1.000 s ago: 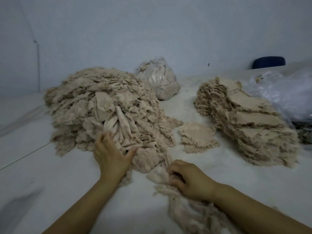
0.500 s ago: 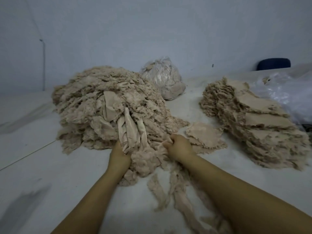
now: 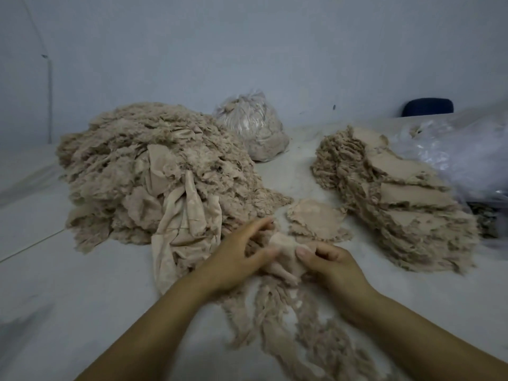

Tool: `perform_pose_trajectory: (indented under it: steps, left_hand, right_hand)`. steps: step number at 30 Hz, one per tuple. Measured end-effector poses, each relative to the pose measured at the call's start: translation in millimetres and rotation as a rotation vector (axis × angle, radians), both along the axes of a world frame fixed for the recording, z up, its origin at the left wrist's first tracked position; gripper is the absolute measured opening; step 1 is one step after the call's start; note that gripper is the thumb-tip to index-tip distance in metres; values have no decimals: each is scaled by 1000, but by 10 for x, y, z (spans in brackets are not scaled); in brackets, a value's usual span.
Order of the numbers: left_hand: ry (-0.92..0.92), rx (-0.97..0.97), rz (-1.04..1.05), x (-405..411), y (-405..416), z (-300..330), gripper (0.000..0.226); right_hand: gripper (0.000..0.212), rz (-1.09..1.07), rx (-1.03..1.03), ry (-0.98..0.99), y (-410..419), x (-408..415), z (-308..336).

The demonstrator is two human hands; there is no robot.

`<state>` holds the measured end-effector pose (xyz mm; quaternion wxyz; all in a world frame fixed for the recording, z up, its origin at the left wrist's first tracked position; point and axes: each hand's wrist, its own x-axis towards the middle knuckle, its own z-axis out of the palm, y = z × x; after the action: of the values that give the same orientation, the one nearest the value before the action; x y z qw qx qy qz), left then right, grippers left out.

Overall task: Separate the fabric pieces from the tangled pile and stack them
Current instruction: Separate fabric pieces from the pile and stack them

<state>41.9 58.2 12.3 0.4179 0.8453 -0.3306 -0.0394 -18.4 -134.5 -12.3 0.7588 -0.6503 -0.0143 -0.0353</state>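
A big tangled pile [image 3: 143, 171] of beige frayed fabric fills the left of the white table. In front of it my left hand [image 3: 236, 257] and my right hand [image 3: 332, 265] hold one small beige fabric piece [image 3: 286, 254] between them, each pinching a side with thumb and fingers. A small flat stack [image 3: 316, 218] of a few round pieces lies just beyond my hands. A long slanted stack [image 3: 398, 199] of separated pieces runs along the right. Frayed strips [image 3: 277, 320] trail toward me under my wrists.
A clear plastic bag stuffed with fabric [image 3: 253, 127] stands at the back by the wall. Crumpled clear plastic [image 3: 467, 155] lies at the far right, with a dark blue chair back [image 3: 427, 107] behind it. The table [image 3: 82, 284] shows bare white at the front left.
Both hands have drawn back from the pile's front edge toward me, carrying a small piece pulled free. The view has shifted slightly left.
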Motion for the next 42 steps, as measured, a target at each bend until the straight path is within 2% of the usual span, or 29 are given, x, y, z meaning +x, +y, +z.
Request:
perform_pose_trajectory:
  steps: [1, 2, 3, 4, 6, 9, 11, 13, 15, 18, 20, 22, 23, 25, 26, 27, 29, 30, 33, 35, 37, 39, 42]
  left_hand:
    - [215, -108, -54, -3, -114, 2, 57]
    - [358, -237, -69, 13, -212, -18, 48]
    - [414, -338, -37, 36, -289, -40, 32]
    - [420, -389, 23, 59, -336, -51, 18]
    - [418, -392, 113, 86, -382, -122, 21]
    - [352, -335, 129, 108, -389, -177, 22]
    - [310, -340, 128, 108, -399, -134, 22]
    - [301, -354, 94, 115, -420, -92, 21]
    - [397, -447, 65, 139, -406, -71, 25]
    - [613, -551, 10, 179, -350, -85, 34]
    - [607, -498, 6, 209, -335, -153, 28]
    - [614, -558, 49, 235, -351, -194, 16]
    - [660, -644, 69, 235, -369, -194, 13]
    - [743, -789, 74, 276, -380, -237, 25]
    - [752, -796, 60, 279, -386, -249, 28]
    - [737, -774, 54, 271, -400, -255, 25]
    - [703, -722, 103, 261, -421, -283, 11]
    - [695, -715, 143, 267, -432, -285, 13]
    - [673, -741, 205, 283, -472, -262, 25]
    - [675, -747, 204, 278, -510, -225, 23]
    - [689, -744, 242, 256, -529, -205, 17]
    - [676, -702, 263, 223, -524, -216, 22]
    - [604, -618, 258, 167, -532, -272, 29]
  right_hand:
    - [16, -19, 46, 6, 18, 11, 29]
    - [7, -46, 99, 16, 28, 30, 53]
    - [3, -73, 152, 29, 32, 58, 69]
    - [6, -108, 208, 42, 30, 92, 83]
    - [17, -204, 300, 66, 4, 170, 108]
    - [21, -282, 228, 60, -35, 248, 128]
    - [22, -190, 160, 55, -37, 268, 152]
    - [37, -34, 59, 97, -27, 268, 177]
    - [36, -32, -19, 132, -27, 299, 191]
    - [19, -259, 107, 61, -89, 410, 179]
    - [18, -304, 113, 9, -105, 452, 168]
    - [17, -290, 149, 13, -114, 481, 138]
    - [20, -251, 174, 26, -113, 493, 132]
    - [45, -130, 137, 74, -115, 487, 137]
    - [53, -76, 83, 99, -105, 476, 136]
    - [51, -48, 48, 112, -91, 469, 120]
    - [25, -76, 40, 110, -43, 458, 73]
    - [19, -116, 66, 101, -17, 461, 48]
    - [21, -234, 207, 65, 15, 499, 19]
    - [21, -279, 243, 41, 26, 503, 37]
    - [22, -308, 126, 33, 23, 505, 38]
    - [22, -297, -60, 48, 42, 491, 29]
    - [30, -181, -75, 109, 100, 442, 33]
